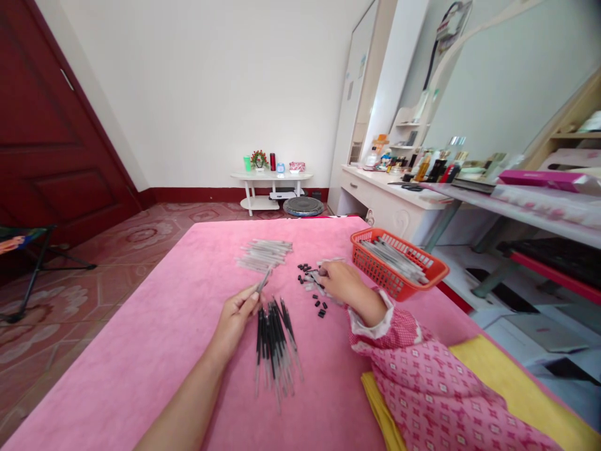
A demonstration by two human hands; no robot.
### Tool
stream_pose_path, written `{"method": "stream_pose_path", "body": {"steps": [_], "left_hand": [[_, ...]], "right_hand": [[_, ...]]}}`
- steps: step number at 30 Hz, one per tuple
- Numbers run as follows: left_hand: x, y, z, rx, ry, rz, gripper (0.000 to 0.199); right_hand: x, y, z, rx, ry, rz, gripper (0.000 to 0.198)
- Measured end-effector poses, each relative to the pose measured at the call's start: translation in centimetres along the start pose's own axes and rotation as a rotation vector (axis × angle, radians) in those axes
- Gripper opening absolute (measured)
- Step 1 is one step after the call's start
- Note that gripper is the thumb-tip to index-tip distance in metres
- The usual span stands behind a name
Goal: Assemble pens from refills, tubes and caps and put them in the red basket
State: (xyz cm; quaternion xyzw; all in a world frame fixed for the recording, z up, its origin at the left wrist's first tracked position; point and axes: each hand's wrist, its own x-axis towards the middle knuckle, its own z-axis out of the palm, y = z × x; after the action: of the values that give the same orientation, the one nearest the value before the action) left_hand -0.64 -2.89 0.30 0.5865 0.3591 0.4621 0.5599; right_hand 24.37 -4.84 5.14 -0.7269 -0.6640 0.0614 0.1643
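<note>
My left hand (241,308) pinches a slim grey pen-like stick (264,280), its tip pointing up and away. My right hand (342,280) reaches down into a pile of small clear pieces (310,287) and black pieces (321,312), its fingers curled together; what lies between the fingertips is hidden. Beside my left hand a fanned bunch of black-and-clear sticks (272,338) rests on the pink cloth (164,351). Farther back lies a stack of clear-grey sticks (265,254).
An orange plastic basket (399,293) holding more grey sticks (394,258) stands to the right of my right hand. Yellow cloth (498,369) lies under my right sleeve. Beyond the table are a dressing table (375,194) and a small white table (272,177).
</note>
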Motion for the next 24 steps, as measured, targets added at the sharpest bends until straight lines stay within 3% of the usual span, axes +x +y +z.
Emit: {"method": "stream_pose_path", "body": {"steps": [5,9,15,24], "left_hand": [[0.0,0.0,0.3,0.051,0.061,-0.009,0.04],[0.1,0.1,0.3,0.052,0.029,0.023,0.033],[0.0,0.3,0.3,0.101,-0.053,0.023,0.031],[-0.2,0.3,0.4,0.131,-0.144,-0.006,0.027]], "right_hand": [[0.2,-1.5,0.4,0.733,-0.01,-0.188,0.017],[-0.1,-2.7,0.5,1.014,-0.017,-0.166,0.021],[-0.2,-2.9,1.0,1.016,-0.03,-0.233,0.018],[-0.6,-3.4,1.1,0.784,0.004,-0.323,0.013]]}}
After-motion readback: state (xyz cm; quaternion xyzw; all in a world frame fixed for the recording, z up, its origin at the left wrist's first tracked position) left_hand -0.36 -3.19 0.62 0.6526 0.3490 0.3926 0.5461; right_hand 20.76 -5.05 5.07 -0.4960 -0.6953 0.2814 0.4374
